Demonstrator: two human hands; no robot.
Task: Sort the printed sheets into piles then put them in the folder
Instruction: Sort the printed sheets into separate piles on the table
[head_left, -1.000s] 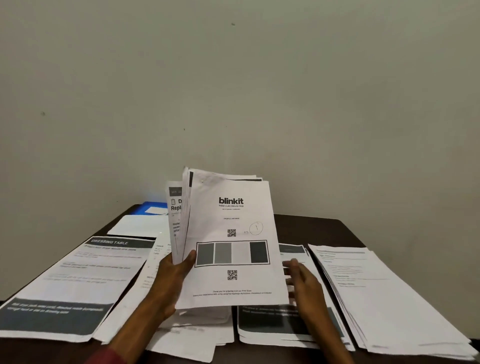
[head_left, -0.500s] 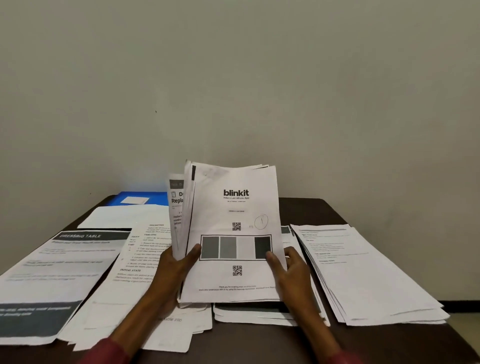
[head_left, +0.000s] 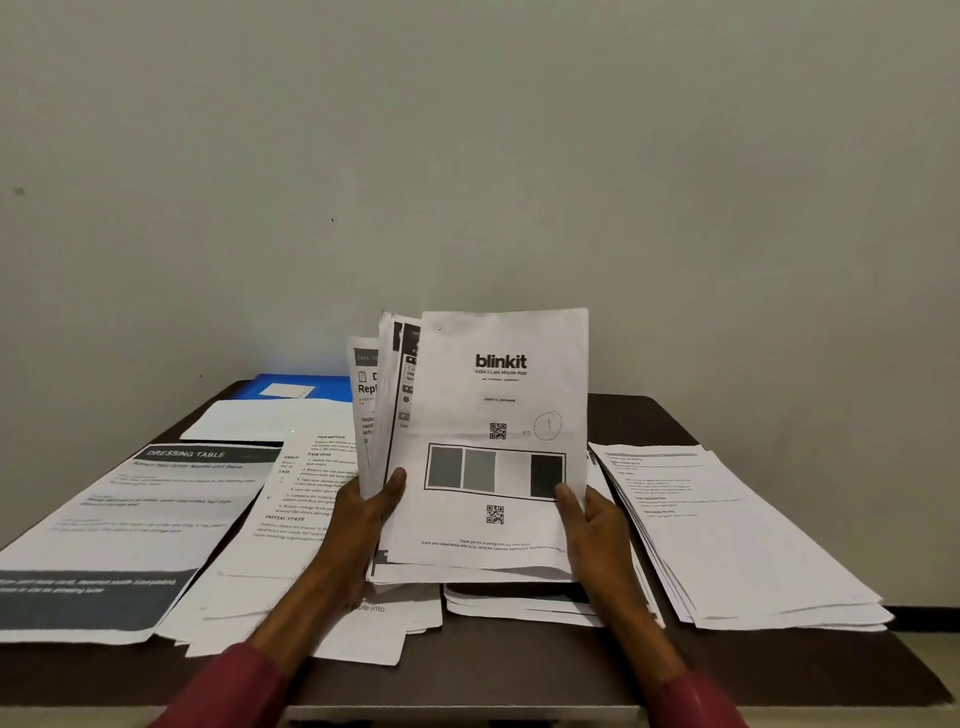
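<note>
Two hands hold a stack of printed sheets upright above the table: your left hand grips its lower left edge, and your right hand pinches the front sheet at its lower right. Sorted piles lie below; the blue folder sits far left. You appear mid-sort: next, peel that sheet free and lay it on its matching pile.

Fanned sheet stack upright, blinkit page frontmost; piles flat around; blue folder behind, far left.
</note>
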